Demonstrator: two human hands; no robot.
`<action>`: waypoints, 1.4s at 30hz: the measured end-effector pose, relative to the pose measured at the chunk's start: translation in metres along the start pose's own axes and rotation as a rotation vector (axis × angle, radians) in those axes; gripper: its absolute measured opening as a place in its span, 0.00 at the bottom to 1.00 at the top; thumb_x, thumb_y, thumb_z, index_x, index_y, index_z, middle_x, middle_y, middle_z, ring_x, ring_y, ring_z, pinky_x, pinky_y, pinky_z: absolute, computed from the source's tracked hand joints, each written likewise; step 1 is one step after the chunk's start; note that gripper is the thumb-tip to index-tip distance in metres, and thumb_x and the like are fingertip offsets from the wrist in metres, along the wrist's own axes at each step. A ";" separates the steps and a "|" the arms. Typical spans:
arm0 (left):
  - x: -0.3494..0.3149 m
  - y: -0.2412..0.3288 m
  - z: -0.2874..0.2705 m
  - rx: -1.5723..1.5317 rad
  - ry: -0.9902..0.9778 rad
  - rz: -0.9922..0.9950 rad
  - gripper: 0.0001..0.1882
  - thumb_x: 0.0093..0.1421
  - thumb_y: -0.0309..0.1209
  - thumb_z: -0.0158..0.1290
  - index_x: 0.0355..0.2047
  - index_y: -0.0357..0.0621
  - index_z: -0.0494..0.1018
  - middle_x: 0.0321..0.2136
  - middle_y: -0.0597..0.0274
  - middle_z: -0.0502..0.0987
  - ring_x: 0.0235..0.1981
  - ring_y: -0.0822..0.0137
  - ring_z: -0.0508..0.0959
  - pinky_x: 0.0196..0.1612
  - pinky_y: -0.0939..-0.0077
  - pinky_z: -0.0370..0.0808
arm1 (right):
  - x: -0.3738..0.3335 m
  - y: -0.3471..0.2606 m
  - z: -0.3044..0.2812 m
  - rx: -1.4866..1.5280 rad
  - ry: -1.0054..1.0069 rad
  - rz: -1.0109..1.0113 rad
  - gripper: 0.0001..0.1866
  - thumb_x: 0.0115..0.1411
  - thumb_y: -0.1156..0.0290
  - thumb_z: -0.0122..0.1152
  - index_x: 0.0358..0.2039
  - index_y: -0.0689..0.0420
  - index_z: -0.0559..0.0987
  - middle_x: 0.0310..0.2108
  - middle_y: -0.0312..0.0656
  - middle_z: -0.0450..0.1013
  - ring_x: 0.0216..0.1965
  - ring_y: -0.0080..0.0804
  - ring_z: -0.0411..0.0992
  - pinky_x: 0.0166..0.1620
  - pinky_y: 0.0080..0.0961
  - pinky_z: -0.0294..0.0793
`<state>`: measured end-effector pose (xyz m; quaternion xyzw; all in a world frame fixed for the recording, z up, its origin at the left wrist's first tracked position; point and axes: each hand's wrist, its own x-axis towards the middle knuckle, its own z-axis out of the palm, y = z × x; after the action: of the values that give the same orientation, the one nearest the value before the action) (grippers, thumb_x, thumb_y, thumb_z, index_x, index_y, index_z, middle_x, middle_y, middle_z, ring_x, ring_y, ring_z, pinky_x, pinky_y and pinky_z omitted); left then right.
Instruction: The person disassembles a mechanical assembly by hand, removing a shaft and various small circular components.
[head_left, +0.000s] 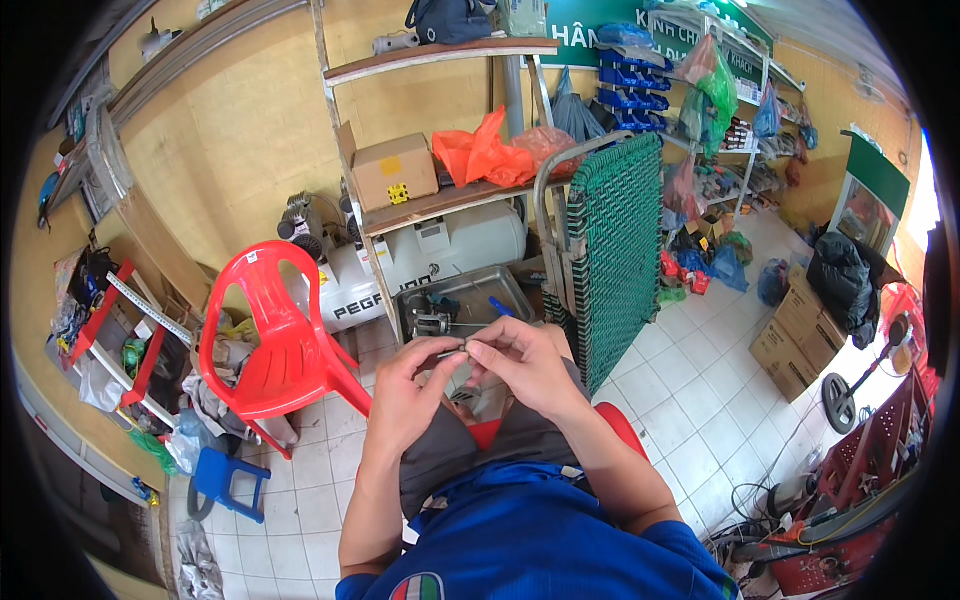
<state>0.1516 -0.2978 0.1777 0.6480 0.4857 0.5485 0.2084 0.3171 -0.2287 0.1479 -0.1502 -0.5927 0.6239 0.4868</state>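
Over my lap, my left hand (412, 388) and my right hand (522, 362) meet fingertip to fingertip. Both are closed in a pinch on a small, thin metal part (459, 349); its exact kind is too small to tell. Just beyond the fingers sits a grey metal tray (513, 287) with a blue pen-like item (500, 306) in it. A metal mechanical part (431, 323) with a thin rod lies at the tray's near left, partly behind my hands.
A red plastic chair (275, 345) stands to the left, with a blue stool (228, 484) nearer. Ahead are a shelf (440, 62) and a white air compressor tank (470, 240). A folded green woven cot (615, 250) stands right of the tray. Cardboard boxes (797, 338) lie at far right.
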 end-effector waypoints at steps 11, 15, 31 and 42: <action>0.000 -0.014 0.002 -0.112 -0.011 0.098 0.18 0.57 0.20 0.58 0.49 0.38 0.75 0.41 0.55 0.80 0.43 0.66 0.80 0.47 0.74 0.77 | 0.000 0.002 0.001 0.026 -0.001 0.033 0.08 0.65 0.73 0.59 0.39 0.65 0.74 0.35 0.42 0.76 0.32 0.25 0.77 0.37 0.23 0.80; -0.001 -0.015 0.003 -0.165 -0.017 0.019 0.17 0.59 0.21 0.58 0.49 0.38 0.75 0.41 0.56 0.80 0.44 0.68 0.80 0.47 0.74 0.77 | 0.002 0.006 -0.001 0.017 -0.005 0.028 0.08 0.65 0.73 0.58 0.39 0.65 0.74 0.35 0.42 0.76 0.33 0.25 0.77 0.38 0.23 0.80; -0.002 -0.003 0.006 -0.017 0.003 0.057 0.17 0.57 0.21 0.60 0.48 0.39 0.75 0.38 0.56 0.79 0.40 0.64 0.81 0.45 0.73 0.77 | 0.001 0.006 -0.003 0.033 0.012 -0.009 0.07 0.65 0.74 0.58 0.38 0.65 0.73 0.34 0.42 0.76 0.33 0.25 0.77 0.37 0.23 0.81; -0.001 -0.011 0.002 -0.044 -0.019 0.129 0.20 0.56 0.21 0.60 0.50 0.39 0.73 0.39 0.56 0.80 0.42 0.66 0.80 0.46 0.72 0.76 | 0.000 0.005 -0.001 0.058 -0.001 -0.020 0.06 0.65 0.75 0.58 0.37 0.65 0.73 0.33 0.42 0.76 0.31 0.25 0.77 0.36 0.24 0.80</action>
<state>0.1488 -0.2937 0.1681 0.6784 0.4288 0.5651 0.1914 0.3153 -0.2272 0.1429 -0.1298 -0.5761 0.6359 0.4968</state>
